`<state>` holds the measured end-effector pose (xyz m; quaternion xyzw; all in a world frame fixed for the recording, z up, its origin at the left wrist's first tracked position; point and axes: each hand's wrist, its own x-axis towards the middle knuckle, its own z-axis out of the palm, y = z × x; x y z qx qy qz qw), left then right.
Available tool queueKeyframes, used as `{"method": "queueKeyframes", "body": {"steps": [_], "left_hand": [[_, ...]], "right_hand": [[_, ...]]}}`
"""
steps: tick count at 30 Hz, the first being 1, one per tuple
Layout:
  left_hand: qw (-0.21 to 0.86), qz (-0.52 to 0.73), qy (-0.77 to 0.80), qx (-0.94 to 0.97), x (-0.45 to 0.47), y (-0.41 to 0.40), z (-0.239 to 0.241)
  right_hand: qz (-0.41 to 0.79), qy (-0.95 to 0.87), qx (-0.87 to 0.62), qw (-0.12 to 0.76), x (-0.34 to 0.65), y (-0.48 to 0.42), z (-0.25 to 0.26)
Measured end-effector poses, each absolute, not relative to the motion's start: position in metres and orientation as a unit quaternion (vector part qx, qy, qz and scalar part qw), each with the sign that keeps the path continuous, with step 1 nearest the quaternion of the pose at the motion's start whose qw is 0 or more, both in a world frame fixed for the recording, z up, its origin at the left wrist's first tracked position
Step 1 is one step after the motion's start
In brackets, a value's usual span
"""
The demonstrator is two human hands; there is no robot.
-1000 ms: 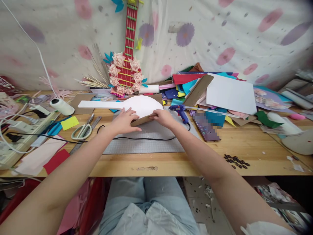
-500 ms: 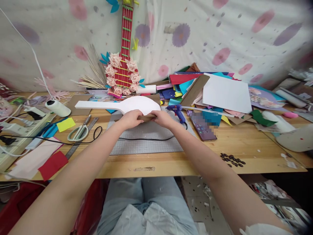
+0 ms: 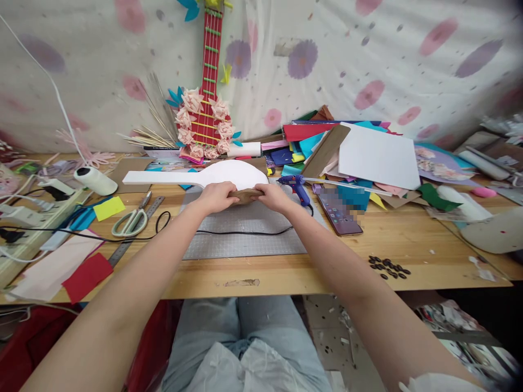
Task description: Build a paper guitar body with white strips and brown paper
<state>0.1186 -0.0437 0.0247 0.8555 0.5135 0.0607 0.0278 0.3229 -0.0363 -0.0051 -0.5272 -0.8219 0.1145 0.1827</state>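
Both hands grip a brown cardboard strip (image 3: 245,196) at the near side of a white lute-shaped cutout (image 3: 235,173). My left hand (image 3: 217,197) is closed on the strip's left end, and my right hand (image 3: 274,197) pinches its right end. The strip bends slightly between them. The cutout has a rounded body and a long neck pointing left; my fingers hide part of its near edge. Under the hands lies a grey cutting mat (image 3: 249,247). A blue glue gun (image 3: 300,190) rests just right of my right hand.
Scissors (image 3: 129,222) and a metal ruler (image 3: 118,253) lie left, beside a power strip (image 3: 44,228). A phone (image 3: 339,212) and several dark oval pieces (image 3: 388,267) are on the right. A flower-trimmed red paper instrument (image 3: 208,120) leans at the back. A black cable (image 3: 245,233) crosses the mat.
The brown cardboard strip now shows more of its face between my hands and looks more bent. Both hands keep nearly the same place; the white cutout has barely shifted.
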Motion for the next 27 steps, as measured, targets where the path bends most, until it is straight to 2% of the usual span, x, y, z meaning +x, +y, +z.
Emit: {"method": "queueKeyframes", "body": {"steps": [6, 12, 18, 21, 25, 27], "left_hand": [[0.025, 0.054, 0.523, 0.850, 0.122, -0.046, 0.027], [0.022, 0.058, 0.523, 0.850, 0.118, -0.043, 0.022], [0.020, 0.065, 0.530, 0.845, 0.121, -0.046, 0.019], [0.014, 0.071, 0.535, 0.842, 0.122, -0.050, 0.015], [0.010, 0.097, 0.531, 0.842, 0.120, -0.056, 0.009], [0.010, 0.103, 0.534, 0.839, 0.119, -0.058, 0.007]], "right_hand": [[0.128, -0.831, -0.510, 0.184, 0.321, -0.041, -0.003], [0.056, -0.802, -0.569, 0.175, 0.307, -0.049, -0.006], [0.058, -0.827, -0.527, 0.185, 0.314, -0.038, -0.016], [0.075, -0.829, -0.503, 0.232, 0.326, -0.039, -0.020], [0.109, -0.789, -0.481, 0.366, 0.359, -0.056, -0.017], [0.148, -0.757, -0.510, 0.381, 0.382, -0.067, -0.012]]}}
